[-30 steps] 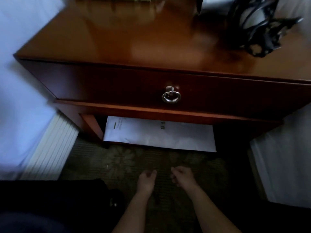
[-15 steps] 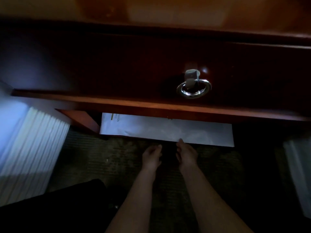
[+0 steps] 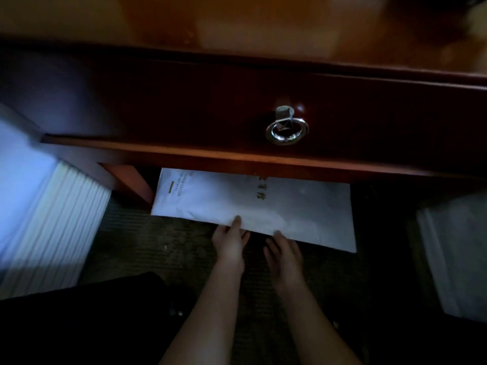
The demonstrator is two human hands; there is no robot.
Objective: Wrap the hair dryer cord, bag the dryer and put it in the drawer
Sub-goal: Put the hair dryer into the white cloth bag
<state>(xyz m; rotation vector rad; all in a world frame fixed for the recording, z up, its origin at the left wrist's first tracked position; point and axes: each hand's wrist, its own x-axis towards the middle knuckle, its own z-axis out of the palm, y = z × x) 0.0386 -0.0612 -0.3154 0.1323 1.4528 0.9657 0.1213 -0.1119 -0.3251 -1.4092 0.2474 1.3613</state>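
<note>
Head view: both hands reach low under the bench (image 3: 263,19), toward a flat white bag (image 3: 263,204) lying on the carpet (image 3: 158,246) just ahead of the fingertips. The left hand (image 3: 230,242) is loosely spread, with one fingertip resting on the bag's near edge. The right hand (image 3: 283,250) sits just beside it, fingers relaxed and apart, their tips touching or almost touching the same edge; whether either hand has any of the bag pinched I cannot tell in this dim light. Nothing is held yet.

The bag lies half tucked beneath the bench's lower rail, with printed lettering on its top face. Above the hands, the drawer (image 3: 184,111) is closed, its ring pull (image 3: 287,130) hanging up and slightly to the right of the right hand. The hair dryer is not in view. White bed linen (image 3: 44,214) hangs well to the left of the left hand.

The step in hand looks like fetching the bag. To do it well, slide the fingertips under the near edge, pinch with thumbs on top, and draw it straight back toward the body so it clears the rail without creasing or snagging.
</note>
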